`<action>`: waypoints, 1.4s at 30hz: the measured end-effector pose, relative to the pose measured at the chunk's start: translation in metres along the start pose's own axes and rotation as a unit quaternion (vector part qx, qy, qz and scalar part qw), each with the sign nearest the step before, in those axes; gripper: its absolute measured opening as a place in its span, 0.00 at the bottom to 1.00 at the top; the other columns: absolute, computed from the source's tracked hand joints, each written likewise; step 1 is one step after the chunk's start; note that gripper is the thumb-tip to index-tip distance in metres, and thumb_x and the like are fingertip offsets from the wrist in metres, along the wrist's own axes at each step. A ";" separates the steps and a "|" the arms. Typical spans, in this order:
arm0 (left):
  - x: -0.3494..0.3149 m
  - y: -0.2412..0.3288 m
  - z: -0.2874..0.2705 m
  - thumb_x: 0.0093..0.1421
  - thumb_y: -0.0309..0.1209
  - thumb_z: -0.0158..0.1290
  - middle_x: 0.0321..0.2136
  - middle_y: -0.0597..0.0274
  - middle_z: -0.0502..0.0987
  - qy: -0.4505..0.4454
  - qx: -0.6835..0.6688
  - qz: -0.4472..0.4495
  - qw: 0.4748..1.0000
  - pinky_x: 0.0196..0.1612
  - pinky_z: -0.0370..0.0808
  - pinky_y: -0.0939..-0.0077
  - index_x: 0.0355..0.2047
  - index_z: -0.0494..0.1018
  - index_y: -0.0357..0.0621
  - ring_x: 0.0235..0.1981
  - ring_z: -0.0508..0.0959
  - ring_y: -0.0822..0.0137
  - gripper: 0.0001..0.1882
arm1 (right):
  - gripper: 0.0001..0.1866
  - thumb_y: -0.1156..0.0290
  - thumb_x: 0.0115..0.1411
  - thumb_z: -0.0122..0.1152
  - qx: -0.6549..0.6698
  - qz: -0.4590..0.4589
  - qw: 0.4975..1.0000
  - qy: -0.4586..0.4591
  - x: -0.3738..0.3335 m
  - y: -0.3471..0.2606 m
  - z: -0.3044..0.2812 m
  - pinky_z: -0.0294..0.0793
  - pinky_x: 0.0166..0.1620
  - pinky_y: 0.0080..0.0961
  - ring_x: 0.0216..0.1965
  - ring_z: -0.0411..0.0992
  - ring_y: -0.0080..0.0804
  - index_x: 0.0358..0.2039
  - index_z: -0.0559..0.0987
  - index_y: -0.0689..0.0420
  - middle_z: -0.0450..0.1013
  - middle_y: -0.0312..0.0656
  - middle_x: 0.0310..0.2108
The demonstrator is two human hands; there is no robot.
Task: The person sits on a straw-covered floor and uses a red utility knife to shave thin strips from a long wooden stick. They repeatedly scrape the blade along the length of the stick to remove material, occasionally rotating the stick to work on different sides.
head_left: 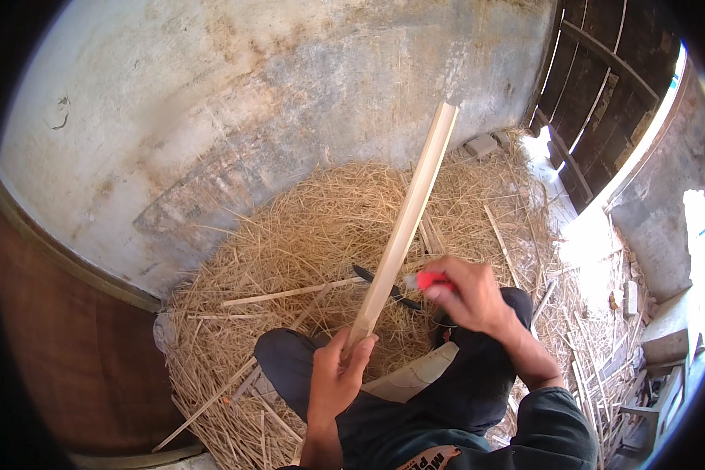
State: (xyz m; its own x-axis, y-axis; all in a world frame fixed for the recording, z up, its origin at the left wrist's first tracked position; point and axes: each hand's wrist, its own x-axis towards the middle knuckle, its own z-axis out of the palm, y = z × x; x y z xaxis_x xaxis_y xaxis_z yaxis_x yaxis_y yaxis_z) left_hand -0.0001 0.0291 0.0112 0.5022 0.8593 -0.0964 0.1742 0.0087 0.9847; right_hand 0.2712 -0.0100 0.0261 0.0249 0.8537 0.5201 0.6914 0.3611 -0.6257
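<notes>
My left hand [337,374] is closed around the lower end of a long, pale split bamboo piece [407,215]. The piece slants up and away to the right, with a lengthwise ridge along it. In my right hand [474,296] is a red-handled utility knife [432,280], gripped to the right of the bamboo and apart from it. Its front end is blurred and points toward the bamboo. Beyond my hands a dark knife [363,273] lies on the straw, partly covered by the bamboo.
Dry straw and shavings [290,235] spread over the floor around my crossed legs [470,384], with loose thin strips [290,293] on top. A stained wall [251,94] rises ahead. At left is a brown panel [70,337]; at right stand a plank door [603,86] and a wooden frame [658,403].
</notes>
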 end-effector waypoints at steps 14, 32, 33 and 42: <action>0.006 0.007 0.020 0.72 0.32 0.57 0.20 0.66 0.75 0.057 0.079 0.067 0.993 0.22 0.64 0.79 0.45 0.78 0.33 0.20 0.69 0.82 0.12 | 0.18 0.55 0.59 0.74 -0.136 -0.088 0.985 0.051 -0.011 -0.009 0.034 0.73 0.22 0.29 0.21 0.76 0.30 0.43 0.84 0.52 0.74 0.34 0.26; 0.005 0.006 0.023 0.72 0.33 0.57 0.18 0.63 0.74 0.067 0.091 0.081 0.990 0.21 0.64 0.77 0.43 0.78 0.34 0.17 0.69 0.79 0.11 | 0.17 0.54 0.55 0.77 -0.211 -0.097 0.968 0.092 -0.006 -0.014 0.024 0.73 0.22 0.25 0.20 0.75 0.26 0.38 0.85 0.49 0.73 0.30 0.23; 0.003 0.006 0.024 0.72 0.33 0.57 0.18 0.63 0.74 0.065 0.094 0.079 0.990 0.21 0.65 0.77 0.43 0.78 0.34 0.17 0.69 0.79 0.11 | 0.17 0.53 0.55 0.77 -0.208 -0.102 0.968 0.101 -0.005 -0.012 0.024 0.73 0.22 0.25 0.19 0.74 0.26 0.38 0.85 0.49 0.73 0.30 0.22; -0.003 0.002 0.021 0.72 0.32 0.57 0.18 0.61 0.75 0.066 0.098 0.079 0.990 0.21 0.66 0.76 0.41 0.77 0.35 0.17 0.72 0.78 0.10 | 0.17 0.53 0.55 0.77 -0.215 -0.095 0.967 0.096 -0.004 -0.013 0.017 0.72 0.21 0.26 0.19 0.73 0.26 0.38 0.86 0.49 0.72 0.29 0.21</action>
State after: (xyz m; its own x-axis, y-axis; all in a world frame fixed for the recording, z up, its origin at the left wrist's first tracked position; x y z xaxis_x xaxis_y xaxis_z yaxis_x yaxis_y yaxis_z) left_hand 0.0168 0.0156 0.0108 0.4237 0.9013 0.0899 0.2693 -0.2201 0.9376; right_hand 0.2498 -0.0118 0.0228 -0.0277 0.6869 0.7262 0.9317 0.2810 -0.2302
